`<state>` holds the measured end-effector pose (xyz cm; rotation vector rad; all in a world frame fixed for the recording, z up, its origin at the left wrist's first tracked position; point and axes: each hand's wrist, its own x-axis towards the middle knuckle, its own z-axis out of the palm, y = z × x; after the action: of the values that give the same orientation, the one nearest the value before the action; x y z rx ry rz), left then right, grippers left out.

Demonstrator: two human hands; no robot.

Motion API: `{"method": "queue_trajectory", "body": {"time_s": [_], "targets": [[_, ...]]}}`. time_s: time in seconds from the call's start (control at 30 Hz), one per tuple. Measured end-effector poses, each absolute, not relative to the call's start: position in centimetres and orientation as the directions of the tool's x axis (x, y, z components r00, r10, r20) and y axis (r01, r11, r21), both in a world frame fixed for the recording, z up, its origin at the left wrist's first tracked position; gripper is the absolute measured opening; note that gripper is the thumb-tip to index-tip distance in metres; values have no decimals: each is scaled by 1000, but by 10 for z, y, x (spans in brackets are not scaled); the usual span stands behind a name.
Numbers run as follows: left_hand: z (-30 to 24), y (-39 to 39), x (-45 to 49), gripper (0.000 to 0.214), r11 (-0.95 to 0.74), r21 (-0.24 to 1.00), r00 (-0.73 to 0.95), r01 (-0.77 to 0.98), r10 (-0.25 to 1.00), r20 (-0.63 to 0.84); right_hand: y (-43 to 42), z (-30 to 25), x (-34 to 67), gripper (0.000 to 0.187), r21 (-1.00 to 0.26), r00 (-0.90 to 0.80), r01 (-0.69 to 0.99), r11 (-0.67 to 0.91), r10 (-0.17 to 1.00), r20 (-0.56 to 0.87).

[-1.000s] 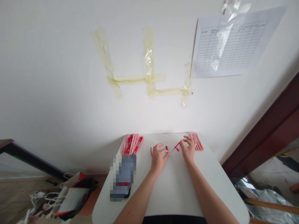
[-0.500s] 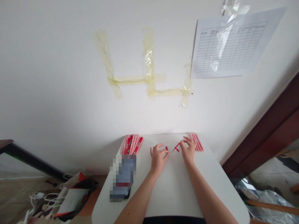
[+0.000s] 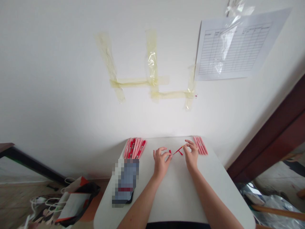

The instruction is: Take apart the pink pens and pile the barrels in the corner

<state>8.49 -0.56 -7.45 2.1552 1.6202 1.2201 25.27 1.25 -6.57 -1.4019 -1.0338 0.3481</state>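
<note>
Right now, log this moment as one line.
left hand: pinching thin red piece | right hand: pinching same piece | nearby: pink sticks

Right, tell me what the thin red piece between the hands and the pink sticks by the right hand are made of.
The thin red piece looks like plastic, lightly glossy, though too small to be sure. The pink sticks seem smooth moulded plastic, with a sheen along their lengths.

We have room on the white table (image 3: 177, 200) in the middle, nearest us, and to the right. Moving left, our left hand (image 3: 161, 163) meets the blurred flat object (image 3: 125, 181) and the pink-and-red sticks (image 3: 134, 148) beyond it. Far right of our right hand (image 3: 191, 156) lies a smaller stack of sticks (image 3: 200, 145). The wall (image 3: 71, 95) closes the far edge.
</note>
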Motion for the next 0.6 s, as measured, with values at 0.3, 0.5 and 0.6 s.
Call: {"method": "queue_trajectory", "body": {"time_s": [0.3, 0.5, 0.6], "targets": [[-70, -7, 85, 9, -395, 583, 64, 710, 860, 505, 14, -74, 256, 19, -888, 465, 401, 225, 785, 409], [-70, -7, 84, 10, -386, 598, 54, 703, 867, 496, 20, -82, 264, 30, -818, 384, 530, 223, 797, 466], [-71, -6, 84, 9, -386, 594, 45, 706, 861, 506, 22, -83, 267, 33, -818, 376, 514, 257, 790, 484]]}}
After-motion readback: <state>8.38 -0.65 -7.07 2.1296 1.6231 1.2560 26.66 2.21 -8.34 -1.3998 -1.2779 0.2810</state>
